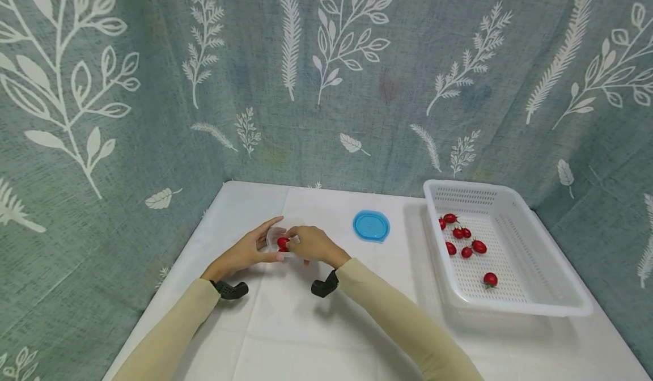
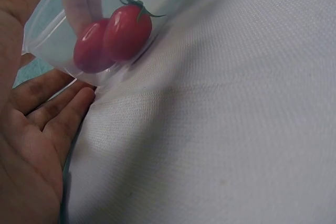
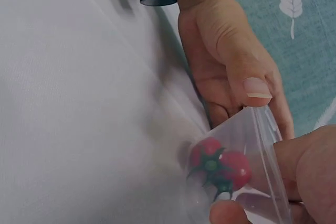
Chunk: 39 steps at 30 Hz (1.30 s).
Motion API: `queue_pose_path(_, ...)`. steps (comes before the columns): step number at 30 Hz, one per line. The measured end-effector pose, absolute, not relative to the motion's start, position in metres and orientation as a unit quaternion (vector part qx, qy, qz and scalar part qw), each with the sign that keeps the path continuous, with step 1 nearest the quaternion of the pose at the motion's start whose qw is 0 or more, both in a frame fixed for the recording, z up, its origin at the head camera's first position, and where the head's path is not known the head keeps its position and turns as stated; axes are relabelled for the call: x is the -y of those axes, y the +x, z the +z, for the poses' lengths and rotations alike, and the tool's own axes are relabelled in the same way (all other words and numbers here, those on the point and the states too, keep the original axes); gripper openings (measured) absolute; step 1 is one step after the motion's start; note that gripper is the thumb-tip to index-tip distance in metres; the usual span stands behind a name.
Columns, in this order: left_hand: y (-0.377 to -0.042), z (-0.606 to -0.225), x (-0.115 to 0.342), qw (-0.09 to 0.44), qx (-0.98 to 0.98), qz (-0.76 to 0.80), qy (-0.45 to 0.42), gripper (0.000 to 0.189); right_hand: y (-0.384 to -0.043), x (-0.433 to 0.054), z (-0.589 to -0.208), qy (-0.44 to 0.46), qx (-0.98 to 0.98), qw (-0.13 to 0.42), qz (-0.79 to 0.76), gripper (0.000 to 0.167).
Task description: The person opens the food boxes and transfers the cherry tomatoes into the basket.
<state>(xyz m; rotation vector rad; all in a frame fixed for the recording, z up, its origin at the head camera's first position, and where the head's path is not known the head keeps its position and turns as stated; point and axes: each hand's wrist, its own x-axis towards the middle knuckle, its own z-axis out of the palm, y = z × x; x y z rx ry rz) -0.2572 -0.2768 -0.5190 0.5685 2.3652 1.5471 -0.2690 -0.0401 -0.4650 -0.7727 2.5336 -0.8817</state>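
A clear plastic tub [image 1: 273, 236] lies tilted on the white cloth, with two red cherry tomatoes [image 2: 127, 32] inside. One tomato shows its green stem towards the left wrist view. My left hand [image 1: 248, 249] holds the tub from the left, its thumb at the rim and its other fingers behind the wall. From the right, my right hand [image 1: 313, 244] reaches into the tub's mouth. Through the clear wall, one of its fingers [image 2: 77, 6] touches a tomato; the thumb's place is partly hidden.
A blue lid [image 1: 371, 225] lies on the table behind and to the right of the hands. Further right stands a white perforated basket [image 1: 510, 308] with several cherry tomatoes [image 1: 479, 246] in it. A patterned green curtain [image 1: 306, 143] borders the table's back and sides.
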Motion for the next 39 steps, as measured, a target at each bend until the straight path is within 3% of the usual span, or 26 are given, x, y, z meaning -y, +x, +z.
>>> queue_pose_path(39,-0.2599,-0.5209,0.2777,0.130,-0.813,0.530,0.203,0.102,-0.2704,0.0317,-0.4705,-0.227,-0.802,0.239,-0.498,0.021)
